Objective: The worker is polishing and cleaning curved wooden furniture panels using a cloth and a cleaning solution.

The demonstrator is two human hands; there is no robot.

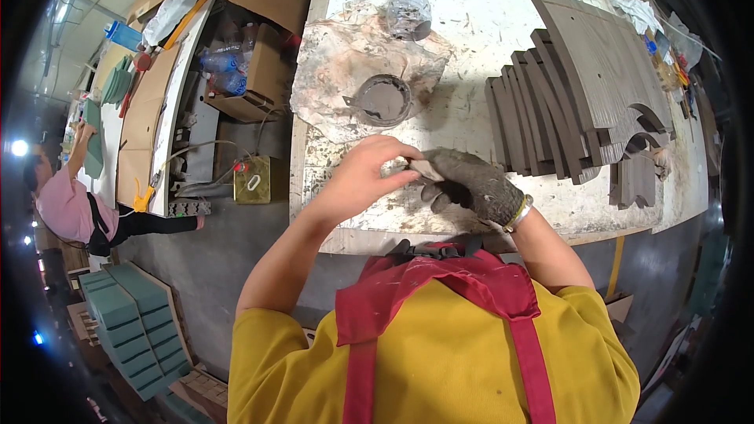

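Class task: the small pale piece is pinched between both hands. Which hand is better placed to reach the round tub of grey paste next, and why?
Probably the left hand: it is bare and nearer the tub of grey paste. The gloved right hand lies further right, gripping the pale piece.

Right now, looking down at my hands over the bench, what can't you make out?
- Head view: the small pale piece between the left hand and gloved right hand is mostly covered by fingers; its kind is unclear.
- The round tub holds something dark, too blurred to identify.
- The stacked grey panels overlap, so no count.
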